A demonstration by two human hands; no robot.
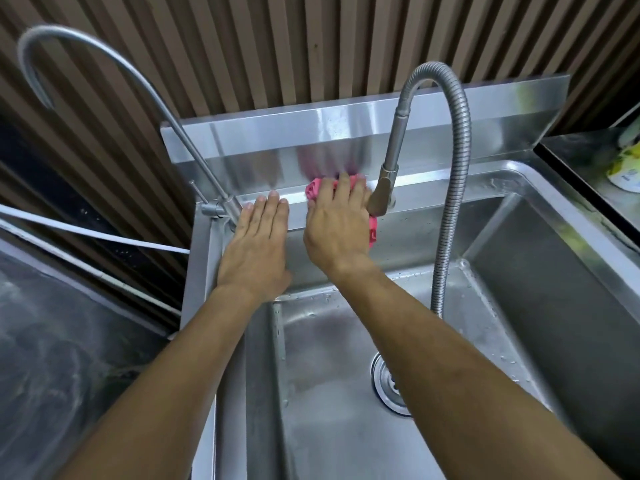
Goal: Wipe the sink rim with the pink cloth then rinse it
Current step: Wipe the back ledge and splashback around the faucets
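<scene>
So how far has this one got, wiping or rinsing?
Wiping. The right hand presses the pink cloth on the back sink rim, beside the spray faucet head. The left hand lies flat on the rim. No water runs; rinsing remains.

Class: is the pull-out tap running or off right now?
Off. No stream leaves the spray head, and only scattered droplets lie in the sink.

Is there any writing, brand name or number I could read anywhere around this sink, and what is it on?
None can be read.
The yellow and white packet at the far right edge has printing, but it is too blurred and cut off to make out.
The pink cloth under the right hand, the faucet and the sink rim show no lettering.
</scene>
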